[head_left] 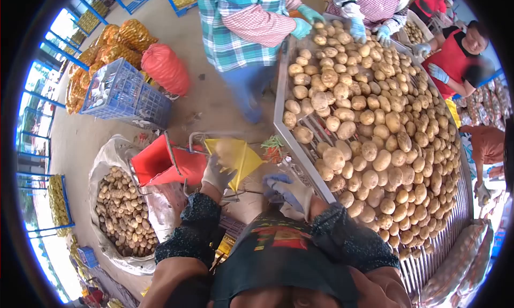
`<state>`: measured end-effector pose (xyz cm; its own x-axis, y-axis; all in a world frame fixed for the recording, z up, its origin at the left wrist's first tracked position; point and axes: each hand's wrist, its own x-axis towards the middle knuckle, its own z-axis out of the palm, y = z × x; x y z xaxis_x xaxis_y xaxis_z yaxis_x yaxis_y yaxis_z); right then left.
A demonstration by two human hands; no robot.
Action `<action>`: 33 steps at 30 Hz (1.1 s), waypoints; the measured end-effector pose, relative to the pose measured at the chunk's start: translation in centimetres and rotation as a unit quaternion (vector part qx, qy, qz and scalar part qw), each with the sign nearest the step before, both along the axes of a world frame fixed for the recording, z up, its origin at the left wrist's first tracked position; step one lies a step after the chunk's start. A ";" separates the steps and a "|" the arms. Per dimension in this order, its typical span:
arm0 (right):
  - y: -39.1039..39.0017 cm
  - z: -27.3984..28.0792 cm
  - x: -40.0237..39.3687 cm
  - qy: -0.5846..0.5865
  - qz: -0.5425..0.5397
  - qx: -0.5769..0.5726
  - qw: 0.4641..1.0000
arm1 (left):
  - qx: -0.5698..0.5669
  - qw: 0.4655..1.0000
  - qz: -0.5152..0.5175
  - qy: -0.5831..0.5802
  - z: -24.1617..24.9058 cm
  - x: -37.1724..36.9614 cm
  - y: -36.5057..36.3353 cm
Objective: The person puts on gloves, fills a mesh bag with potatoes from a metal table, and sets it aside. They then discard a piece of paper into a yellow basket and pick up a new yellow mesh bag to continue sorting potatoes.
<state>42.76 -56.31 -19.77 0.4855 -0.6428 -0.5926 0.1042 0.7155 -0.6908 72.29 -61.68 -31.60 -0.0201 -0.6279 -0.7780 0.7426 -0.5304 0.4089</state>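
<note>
My left hand (218, 174), in a pale work glove, reaches over the yellow chute (242, 160) with its fingers apart. A motion-blurred potato (227, 151) is just beyond its fingertips, over the yellow sheet. Left of it, a red chute (170, 162) hangs open on a metal frame. My right hand (289, 193), in a white and blue glove, is beside the metal rim of the sorting table (306, 166). Its fingers are loosely bent, with nothing seen in them. Many potatoes (381, 160) cover the slatted table to the right.
A white sack of small potatoes (124, 214) stands at left. Behind it are a blue crate (126, 91), a red sack (165, 69) and filled net bags (115, 43). Several people work around the table, one in a plaid shirt (235, 29). Filled sacks (452, 268) stand at lower right.
</note>
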 end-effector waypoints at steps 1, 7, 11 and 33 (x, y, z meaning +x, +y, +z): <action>1.2 1.2 -1.4 0.007 -0.013 0.002 1.000 | 0.017 0.999 -0.013 -0.029 -0.3 -0.2 0.1; 11.4 5.6 -10.7 0.218 -0.184 -0.139 0.948 | 0.002 0.964 -0.098 -0.248 2.6 -4.7 1.1; 19.3 3.1 -14.7 0.383 -0.338 -0.158 0.845 | 0.048 0.961 -0.062 -0.266 2.3 -4.1 1.4; 29.9 -1.7 -19.6 0.802 -0.215 -0.235 0.506 | -0.490 0.302 -0.605 -0.550 12.3 -30.3 -3.4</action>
<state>23.11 -26.38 -21.49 -0.6214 -0.7374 0.2648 -0.7835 0.5820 -0.2178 42.02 -65.11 -19.25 -0.7646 -0.6178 -0.1837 -0.6232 0.6358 0.4555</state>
